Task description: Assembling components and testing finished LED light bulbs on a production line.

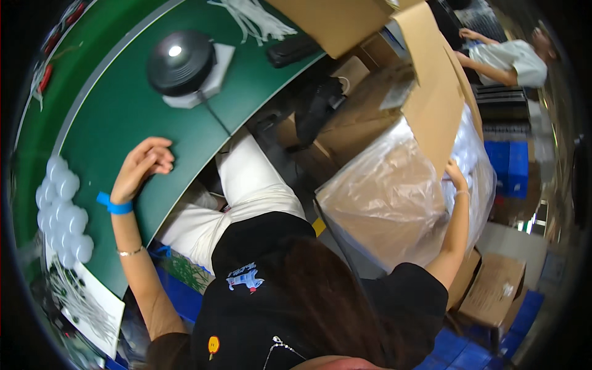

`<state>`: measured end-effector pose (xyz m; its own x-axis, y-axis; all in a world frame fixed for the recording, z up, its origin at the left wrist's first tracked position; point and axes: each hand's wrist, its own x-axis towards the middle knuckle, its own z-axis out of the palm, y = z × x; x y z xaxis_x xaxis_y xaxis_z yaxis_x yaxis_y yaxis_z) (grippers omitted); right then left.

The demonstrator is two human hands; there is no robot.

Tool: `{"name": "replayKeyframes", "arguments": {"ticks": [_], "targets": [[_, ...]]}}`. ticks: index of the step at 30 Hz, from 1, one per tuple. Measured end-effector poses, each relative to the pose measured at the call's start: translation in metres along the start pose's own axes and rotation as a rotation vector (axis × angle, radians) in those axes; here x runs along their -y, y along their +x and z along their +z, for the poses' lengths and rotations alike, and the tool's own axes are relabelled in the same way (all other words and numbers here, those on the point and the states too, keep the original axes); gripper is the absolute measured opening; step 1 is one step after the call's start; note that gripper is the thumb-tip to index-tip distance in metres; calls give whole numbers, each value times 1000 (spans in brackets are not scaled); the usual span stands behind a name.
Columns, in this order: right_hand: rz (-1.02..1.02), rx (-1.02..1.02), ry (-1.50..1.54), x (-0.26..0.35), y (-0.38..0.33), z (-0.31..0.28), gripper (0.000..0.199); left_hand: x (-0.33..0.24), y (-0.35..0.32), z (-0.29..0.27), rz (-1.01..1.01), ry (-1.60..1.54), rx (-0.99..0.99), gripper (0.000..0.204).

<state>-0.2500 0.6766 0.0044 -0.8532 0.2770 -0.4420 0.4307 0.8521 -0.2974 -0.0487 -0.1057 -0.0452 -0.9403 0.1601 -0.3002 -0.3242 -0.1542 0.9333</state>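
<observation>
My left hand (145,165) is over the green table (185,132), its fingers loosely curled with nothing seen in them. A blue band (115,203) circles that wrist. Far off to my right, my right hand (457,176) reaches to a large cardboard carton (435,111) lined with a clear plastic bag (394,197). Its fingers touch the plastic beside the carton flap, near pale, bulging items (467,148) in the liner; the fingertips are partly hidden, so I cannot make out a grip.
On the table are a round black device (180,63) with a cable, a bunch of white cables (253,18) and a cluster of pale, rounded pieces (63,213). Thin leads lie on a white sheet (92,302). A closed brown box (493,288) and another person (515,61) are at right.
</observation>
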Motion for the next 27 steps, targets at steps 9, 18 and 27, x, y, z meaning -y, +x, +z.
{"name": "replayKeyframes", "arguments": {"ticks": [9, 18, 27], "targets": [[-470, -383, -393, -44, 39, 26, 32, -2, 4, 4, 15, -33, 19, 35], [-88, -248, -529, -11, 42, 26, 46, 0, -1, 3, 46, -11, -5, 37], [308, -460, -372, -7, 6, -17, 91, 2, -3, 4, 67, -38, -28, 33]]}}
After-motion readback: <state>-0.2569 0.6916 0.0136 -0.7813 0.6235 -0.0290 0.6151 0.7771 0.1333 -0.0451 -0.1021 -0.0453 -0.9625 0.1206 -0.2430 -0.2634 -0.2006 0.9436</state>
